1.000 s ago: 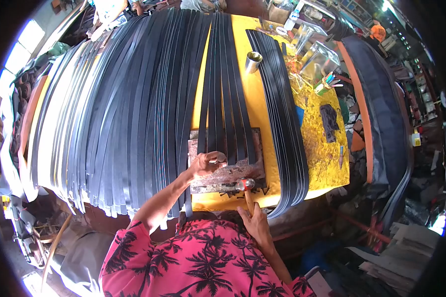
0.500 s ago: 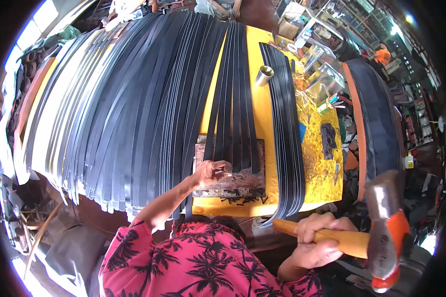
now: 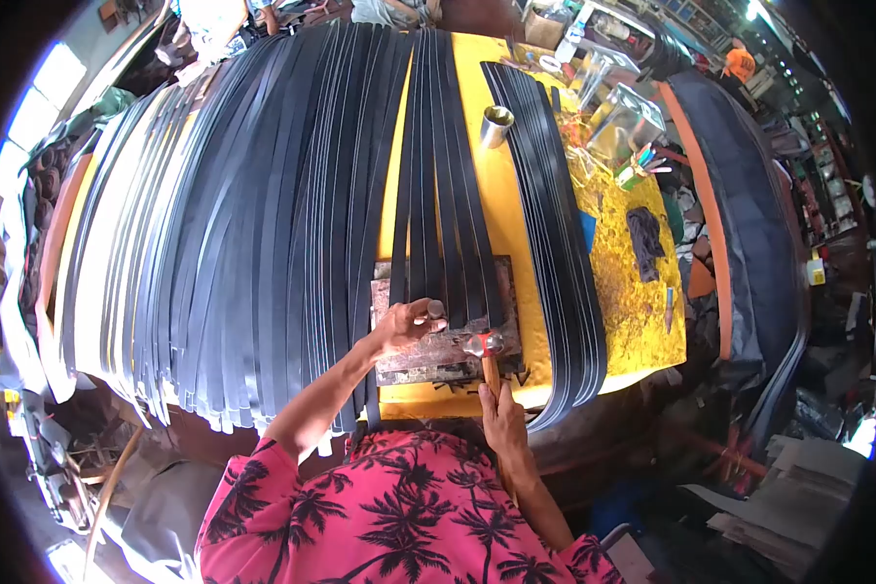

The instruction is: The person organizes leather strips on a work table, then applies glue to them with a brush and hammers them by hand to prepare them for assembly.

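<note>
My left hand (image 3: 399, 329) is closed around a metal punch (image 3: 435, 310), whose round top points up at me. It stands over the ends of several black straps (image 3: 450, 234) that lie on a worn, dark reddish block (image 3: 414, 365). The punch's lower end is hidden by my fingers. My right hand (image 3: 503, 420) grips the wooden handle of a hammer (image 3: 485, 345). The hammer's red and steel head is low over the block, just right of the punch. Small dark offcuts lie along the block's front edge.
Many black straps (image 3: 263, 224) drape across the yellow table (image 3: 477, 195) on the left. A strap bundle (image 3: 565, 263) lies to the right, beside a metal cup (image 3: 496, 127). Further right are a dark cloth (image 3: 644, 243) and pens (image 3: 638, 167). A person (image 3: 209, 27) is at the back left.
My right hand has brought the hammer from raised at far right down and left, to beside the punch. My left hand stays on the punch over the block. The view has shifted slightly.
</note>
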The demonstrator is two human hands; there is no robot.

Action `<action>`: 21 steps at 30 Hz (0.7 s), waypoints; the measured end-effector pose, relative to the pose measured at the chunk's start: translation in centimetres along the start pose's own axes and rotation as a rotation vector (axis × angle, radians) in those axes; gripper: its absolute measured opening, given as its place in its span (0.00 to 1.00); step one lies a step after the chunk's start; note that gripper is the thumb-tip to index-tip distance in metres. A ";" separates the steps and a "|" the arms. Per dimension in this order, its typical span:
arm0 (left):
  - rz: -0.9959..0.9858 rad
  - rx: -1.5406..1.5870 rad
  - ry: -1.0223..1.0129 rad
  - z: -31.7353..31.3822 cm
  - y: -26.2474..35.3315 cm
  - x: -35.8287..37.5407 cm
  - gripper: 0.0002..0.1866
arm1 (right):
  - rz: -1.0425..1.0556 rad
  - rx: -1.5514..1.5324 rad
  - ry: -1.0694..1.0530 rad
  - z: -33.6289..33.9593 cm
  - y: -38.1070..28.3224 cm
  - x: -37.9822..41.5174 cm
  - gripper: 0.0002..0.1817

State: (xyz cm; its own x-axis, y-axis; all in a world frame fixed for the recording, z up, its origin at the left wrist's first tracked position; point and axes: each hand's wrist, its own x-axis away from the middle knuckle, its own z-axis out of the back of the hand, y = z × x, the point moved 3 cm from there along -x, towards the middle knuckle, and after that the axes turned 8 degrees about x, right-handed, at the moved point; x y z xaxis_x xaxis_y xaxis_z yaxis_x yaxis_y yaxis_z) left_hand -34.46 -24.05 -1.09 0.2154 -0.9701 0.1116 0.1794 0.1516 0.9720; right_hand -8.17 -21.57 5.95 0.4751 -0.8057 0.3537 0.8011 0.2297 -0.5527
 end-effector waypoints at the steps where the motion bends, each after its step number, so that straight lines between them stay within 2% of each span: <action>1: 0.047 -0.007 -0.019 0.0 0.1 0.0 0.14 | 0.008 -0.001 -0.002 -0.3 0.4 0.2 0.26; 7: 0.034 0.029 -0.027 -0.3 -0.5 0.1 0.12 | 0.058 0.020 0.037 -0.1 1.1 0.6 0.25; 9: -0.122 -0.019 0.039 -0.3 -0.5 0.2 0.14 | 0.058 0.030 0.027 -0.2 1.1 0.7 0.25; 11: -0.145 -0.053 0.052 -0.3 -0.5 0.5 0.14 | 0.088 0.029 0.036 -0.2 0.9 0.8 0.25; 14: -0.190 -0.146 0.045 -0.3 -0.2 1.1 0.15 | 0.089 0.093 -0.033 0.2 -0.4 1.0 0.25; 17: -0.287 -0.136 0.045 0.1 1.5 1.6 0.18 | 0.170 0.009 -0.035 3.9 -6.2 1.1 0.24; 19: -0.247 -0.309 -0.001 0.2 2.0 2.0 0.20 | 0.370 -0.077 0.106 8.8 -11.5 2.3 0.17; 20: -0.327 -0.226 0.038 -0.6 -0.5 1.7 0.20 | 0.431 -0.064 0.138 11.7 -13.6 3.2 0.13; 21: -0.321 -0.218 0.052 -0.7 -0.8 1.9 0.20 | 0.734 0.147 0.529 14.2 -15.4 4.6 0.12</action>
State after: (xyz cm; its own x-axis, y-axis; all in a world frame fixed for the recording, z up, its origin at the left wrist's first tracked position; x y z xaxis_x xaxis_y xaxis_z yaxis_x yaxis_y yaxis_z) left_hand -33.52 -25.90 -1.81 0.1627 -0.9648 -0.2067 0.4440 -0.1155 0.8886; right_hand -13.20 -21.09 26.79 0.6832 -0.5671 -0.4599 0.4196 0.8204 -0.3883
